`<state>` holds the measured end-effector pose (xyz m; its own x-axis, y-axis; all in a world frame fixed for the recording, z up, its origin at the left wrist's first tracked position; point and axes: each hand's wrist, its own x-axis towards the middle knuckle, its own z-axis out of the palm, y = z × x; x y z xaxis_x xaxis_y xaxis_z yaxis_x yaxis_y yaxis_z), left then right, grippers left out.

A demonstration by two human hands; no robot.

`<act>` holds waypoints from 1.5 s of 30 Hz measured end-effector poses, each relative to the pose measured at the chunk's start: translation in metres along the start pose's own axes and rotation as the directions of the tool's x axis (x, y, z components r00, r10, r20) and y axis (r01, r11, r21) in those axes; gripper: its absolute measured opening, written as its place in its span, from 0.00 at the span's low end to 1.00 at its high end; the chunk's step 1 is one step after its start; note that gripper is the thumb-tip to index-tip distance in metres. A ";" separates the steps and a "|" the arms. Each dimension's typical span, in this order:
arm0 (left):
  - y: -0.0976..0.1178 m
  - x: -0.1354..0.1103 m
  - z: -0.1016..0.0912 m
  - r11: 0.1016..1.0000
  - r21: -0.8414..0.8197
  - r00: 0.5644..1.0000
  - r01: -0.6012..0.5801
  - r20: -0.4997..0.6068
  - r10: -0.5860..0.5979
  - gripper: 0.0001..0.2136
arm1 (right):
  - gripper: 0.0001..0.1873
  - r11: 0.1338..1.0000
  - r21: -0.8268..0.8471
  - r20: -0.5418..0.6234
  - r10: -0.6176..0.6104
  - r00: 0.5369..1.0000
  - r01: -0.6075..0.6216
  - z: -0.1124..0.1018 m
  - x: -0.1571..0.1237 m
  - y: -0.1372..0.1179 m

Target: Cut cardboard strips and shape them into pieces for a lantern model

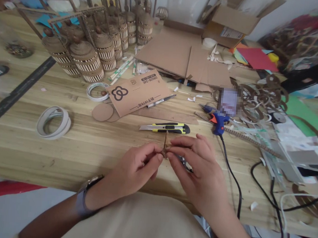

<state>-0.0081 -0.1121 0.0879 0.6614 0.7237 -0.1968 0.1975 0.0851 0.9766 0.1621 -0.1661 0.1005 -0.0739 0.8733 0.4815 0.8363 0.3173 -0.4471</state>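
Between the fingertips of my left hand [141, 165] and my right hand [199, 166] is a small brown strip [165, 143], bent or folded at its lower end. Both hands pinch it low down, and its thin upper part stands up between them. Just beyond the fingers lies a yellow and black utility knife [165, 127] with its blade out to the left. Under my right hand a metal tool [184, 163] shows in part; the hand hides the rest.
A blue glue gun [218, 120] with a black cord lies to the right, near coiled brown strips [259, 101]. Tape rolls [54, 123] and printed cardboard [140, 92] are at left and centre. Several lantern-like woven pieces [86, 60] stand at the back left.
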 end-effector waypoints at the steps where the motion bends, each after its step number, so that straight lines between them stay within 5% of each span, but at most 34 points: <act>1: 0.000 0.000 0.000 0.999 0.042 1.000 -0.020 -0.005 0.020 0.09 | 0.04 1.000 -0.006 -0.006 -0.003 1.000 0.003 0.000 0.000 0.000; 9: 0.002 -0.002 0.000 0.971 0.191 0.990 -0.143 0.014 0.143 0.08 | 0.06 0.999 -0.037 -0.004 -0.019 1.000 0.018 -0.002 -0.002 -0.003; 17: -0.002 -0.004 0.000 0.985 0.148 0.995 -0.092 0.040 0.086 0.08 | 0.05 0.998 -0.020 -0.034 0.053 0.998 -0.054 -0.003 -0.003 -0.003; 27: 0.000 -0.005 -0.001 0.879 0.376 0.949 -0.294 0.004 0.316 0.08 | 0.08 0.997 -0.075 -0.058 -0.021 0.998 0.017 0.000 -0.007 -0.008; 32: 0.000 -0.005 -0.001 0.887 0.358 0.951 -0.292 0.009 0.309 0.08 | 0.09 0.988 -0.148 -0.089 -0.044 0.995 0.030 0.008 -0.006 -0.009; 45: -0.003 -0.002 -0.002 0.938 0.293 0.978 -0.186 -0.031 0.204 0.07 | 0.07 0.999 -0.013 -0.013 0.037 0.999 -0.037 0.008 -0.003 -0.005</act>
<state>-0.0115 -0.1129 0.0856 0.6651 0.7467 0.0095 0.2738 -0.2556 0.9272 0.1536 -0.1674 0.0959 -0.0359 0.8796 0.4744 0.8452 0.2800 -0.4552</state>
